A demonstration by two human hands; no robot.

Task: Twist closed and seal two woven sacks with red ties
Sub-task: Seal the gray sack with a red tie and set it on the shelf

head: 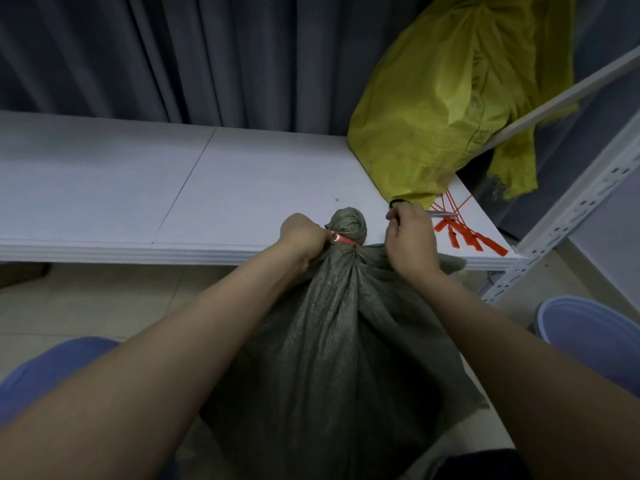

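A grey-green woven sack [332,341] stands between my knees against the table edge. Its neck is twisted into a knob [348,221], and a red tie [343,240] circles the neck just under it. My left hand [303,237] pinches the tie's end at the left of the neck. My right hand [410,237] rests on the table, closed over a pair of scissors [445,213] whose black handle and metal blades stick out on either side. A yellow woven sack [433,109] leans at the table's back right, its mouth loose. Several spare red ties [467,235] lie beside the scissors.
The white table [138,174] runs across the view in front of a grey curtain [173,53]. A white metal shelf frame [571,209] stands at the right, with a pale blue bucket [588,327] on the floor below it.
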